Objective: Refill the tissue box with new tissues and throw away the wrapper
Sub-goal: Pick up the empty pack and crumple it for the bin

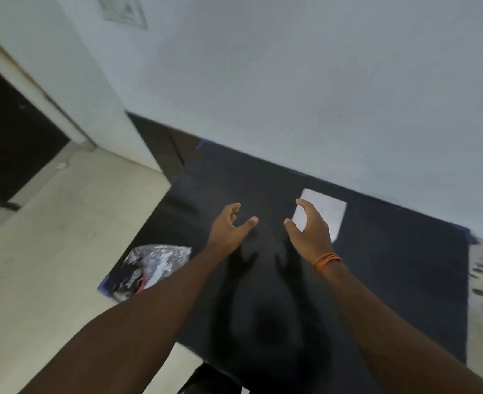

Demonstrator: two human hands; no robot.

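black mat (376, 280) bears white pack (327, 210), plastic bag (155, 263).

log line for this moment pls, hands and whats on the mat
left hand: open, empty | right hand: open, empty, over flat white rectangular pack | crumpled clear plastic bag: black mat's left edge
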